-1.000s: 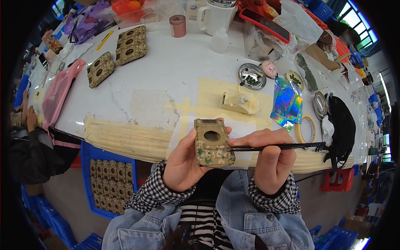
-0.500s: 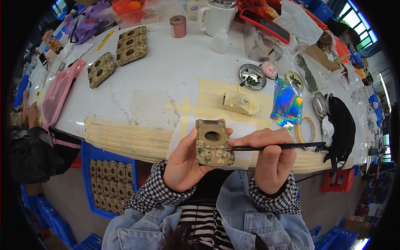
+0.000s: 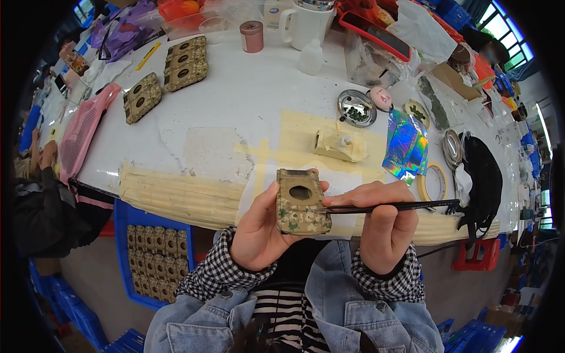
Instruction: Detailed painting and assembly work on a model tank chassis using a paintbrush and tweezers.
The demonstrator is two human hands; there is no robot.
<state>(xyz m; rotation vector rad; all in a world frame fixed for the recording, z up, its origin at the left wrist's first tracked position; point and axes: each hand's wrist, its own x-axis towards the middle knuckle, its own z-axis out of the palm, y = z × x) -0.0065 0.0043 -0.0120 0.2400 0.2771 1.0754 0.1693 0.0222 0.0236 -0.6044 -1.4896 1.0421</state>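
Note:
In my left hand (image 3: 259,223) I hold a camouflage-patterned casing (image 3: 301,219), upright near the table's front edge, fingers closed round its left side and back. It has a round hole in its upper half. My right hand (image 3: 385,220) pinches black tweezers (image 3: 388,207), whose tips touch or nearly touch the casing just below the hole. Whether the tips grip anything is too small to tell. Beyond the casing sits a tape-covered block (image 3: 338,145). A round metal dish (image 3: 356,108) with small dark green bits lies further back to the right.
Shiny holographic bags (image 3: 406,144), a tape roll (image 3: 432,182) and a black cloth (image 3: 484,176) lie to the right. More camouflage casings (image 3: 186,63) rest at the back left. A blue crate (image 3: 122,235) of similar casings stands low on the left. Another person's hand (image 3: 48,154) shows far left.
My hands, the casing and the tweezers stay almost exactly in place. At the far left, the other person's hand and arm have shifted slightly.

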